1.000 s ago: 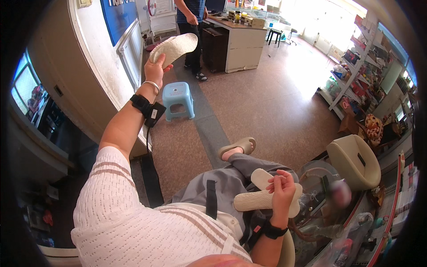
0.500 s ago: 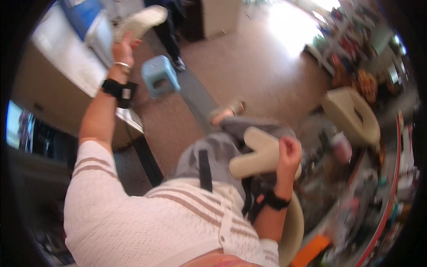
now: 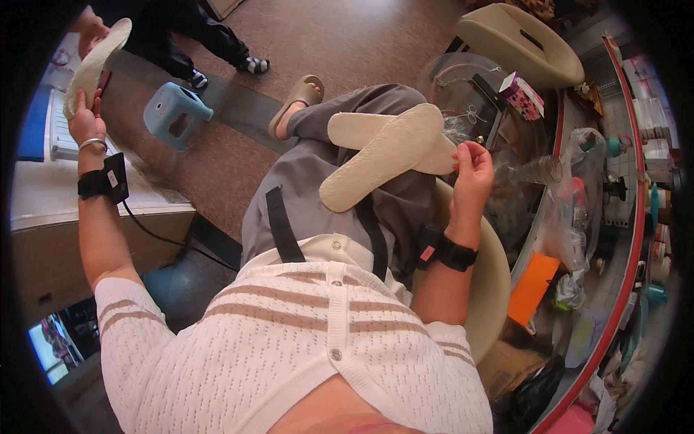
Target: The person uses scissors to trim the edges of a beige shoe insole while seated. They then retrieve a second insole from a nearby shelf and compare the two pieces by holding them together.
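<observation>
At the far left my left hand is closed around the lower end of a cream insole, arm stretched out. Another person's hand touches that insole near its upper end. Two more cream insoles lie crossed over my lap: one slants on top, the other lies beneath. My right hand has its thumb and fingers pinched at the right end of the lower insole. Both wrists wear black straps.
A light blue stool stands on the floor by the other person's feet. A white counter runs along the left. To my right are a beige chair, a tissue box, an orange box and a cluttered red-edged shelf.
The view has shifted, so the stool appears farther left. The other person's hand now shows at the insole in my left hand. The insoles on my lap appear more spread apart.
</observation>
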A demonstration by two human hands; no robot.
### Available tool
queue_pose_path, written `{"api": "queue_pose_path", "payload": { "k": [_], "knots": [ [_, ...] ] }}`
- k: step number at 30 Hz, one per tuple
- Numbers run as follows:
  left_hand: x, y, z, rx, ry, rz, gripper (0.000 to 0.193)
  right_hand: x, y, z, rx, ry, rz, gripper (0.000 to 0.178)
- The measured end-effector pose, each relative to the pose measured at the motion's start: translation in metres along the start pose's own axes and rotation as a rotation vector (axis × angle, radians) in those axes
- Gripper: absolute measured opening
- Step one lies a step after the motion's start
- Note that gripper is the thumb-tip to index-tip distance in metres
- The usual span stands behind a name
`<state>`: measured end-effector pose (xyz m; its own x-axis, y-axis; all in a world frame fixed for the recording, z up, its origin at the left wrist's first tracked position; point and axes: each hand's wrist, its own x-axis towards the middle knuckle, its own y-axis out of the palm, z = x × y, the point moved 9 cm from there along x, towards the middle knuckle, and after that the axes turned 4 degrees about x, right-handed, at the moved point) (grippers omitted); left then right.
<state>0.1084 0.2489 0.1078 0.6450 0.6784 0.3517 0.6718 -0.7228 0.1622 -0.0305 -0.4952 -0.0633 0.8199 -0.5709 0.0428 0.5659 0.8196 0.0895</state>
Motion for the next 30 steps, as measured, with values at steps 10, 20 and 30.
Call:
{"api": "queue_pose_path", "payload": {
  "k": [10,20,30],
  "knots": [
    [-0.007,0.013,-0.002,0.018,0.021,0.081,0.028,-0.026,0.064,0.0,0.117,0.067,0.325,0.032],
    [-0.139,0.12,0.041,0.183,-0.042,0.46,0.017,-0.065,0.133,-0.029,0.033,0.187,0.636,0.014],
    [-0.428,0.229,-0.009,0.101,0.938,1.306,0.026,-0.026,0.139,-0.033,0.022,-0.032,0.509,0.013]
  ]
}}
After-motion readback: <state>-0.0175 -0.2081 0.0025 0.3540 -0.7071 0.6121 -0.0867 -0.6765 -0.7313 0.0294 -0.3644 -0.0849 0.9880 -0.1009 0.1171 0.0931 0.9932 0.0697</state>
